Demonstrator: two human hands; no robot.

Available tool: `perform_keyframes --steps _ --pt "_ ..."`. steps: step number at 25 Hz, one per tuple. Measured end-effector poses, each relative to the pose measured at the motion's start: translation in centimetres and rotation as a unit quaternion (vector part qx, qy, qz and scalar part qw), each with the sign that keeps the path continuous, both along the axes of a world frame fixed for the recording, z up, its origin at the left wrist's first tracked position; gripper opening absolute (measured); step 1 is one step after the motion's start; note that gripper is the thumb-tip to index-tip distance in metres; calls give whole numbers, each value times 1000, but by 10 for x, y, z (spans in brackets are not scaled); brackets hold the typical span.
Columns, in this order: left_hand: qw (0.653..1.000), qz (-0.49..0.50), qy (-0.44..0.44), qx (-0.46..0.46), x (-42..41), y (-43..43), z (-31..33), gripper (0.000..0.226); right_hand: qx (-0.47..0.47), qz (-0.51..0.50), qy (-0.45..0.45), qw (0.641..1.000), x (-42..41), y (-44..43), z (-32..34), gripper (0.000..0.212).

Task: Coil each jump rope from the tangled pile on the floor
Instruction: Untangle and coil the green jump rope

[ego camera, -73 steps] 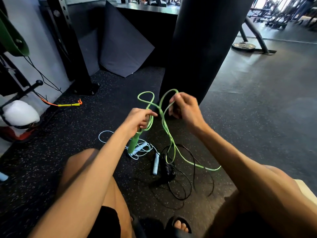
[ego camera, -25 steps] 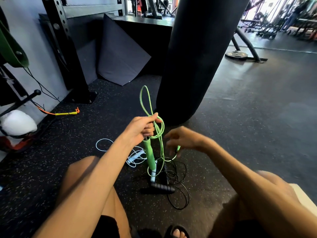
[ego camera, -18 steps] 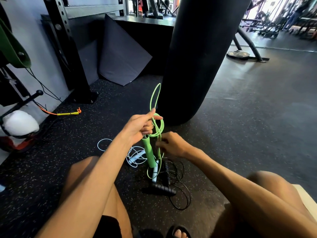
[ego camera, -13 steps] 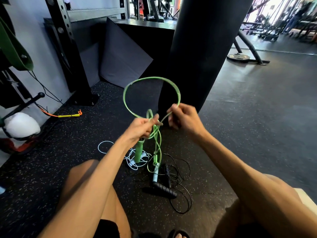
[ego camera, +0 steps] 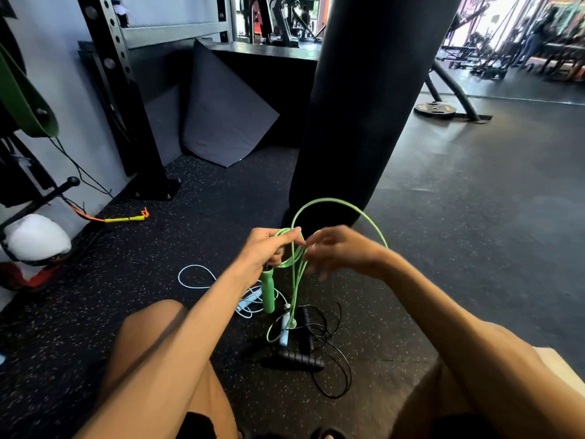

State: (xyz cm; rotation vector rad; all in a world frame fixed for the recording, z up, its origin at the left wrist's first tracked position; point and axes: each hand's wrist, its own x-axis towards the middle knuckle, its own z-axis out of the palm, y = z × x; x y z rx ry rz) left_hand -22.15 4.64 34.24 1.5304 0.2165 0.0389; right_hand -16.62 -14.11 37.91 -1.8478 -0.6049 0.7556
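The green jump rope (ego camera: 348, 208)'s loop had swung right since before. Of three ropes, the white jump rope (ego camera: 249, 300) lay on the floor (ego camera: 474, 248). The left hand (ego camera: 264, 248) clenched the green coils and one handle (ego camera: 267, 293). The black jump rope (ego camera: 299, 359) lay below. The right hand (ego camera: 343, 253) was blurred, its grip unclear.

Speckled black rubber floor (ego camera: 190, 201) runs everywhere. A black punching bag (ego camera: 364, 106) fills top centre, a grey mat (ego camera: 221, 122) leans beside a steel rack (ego camera: 126, 106) upper left, and daylight glares upper right.
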Motion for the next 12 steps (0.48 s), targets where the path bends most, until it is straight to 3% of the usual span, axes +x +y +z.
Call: perform_keyframes --steps 3,6,8,12 --pt "1000 16 9 7 -2 -5 5 30 -92 51 -94 990 -17 20 -33 21" --pt "999 35 13 -8 1 -5 5 34 -114 8 -218 969 -22 37 -53 15" --pt "999 45 15 -17 6 2 5 43 -65 -43 -253 964 -20 41 -48 19" --pt "992 108 44 40 10 23 -4 52 153 -221 -161 950 -8 30 -4 19"
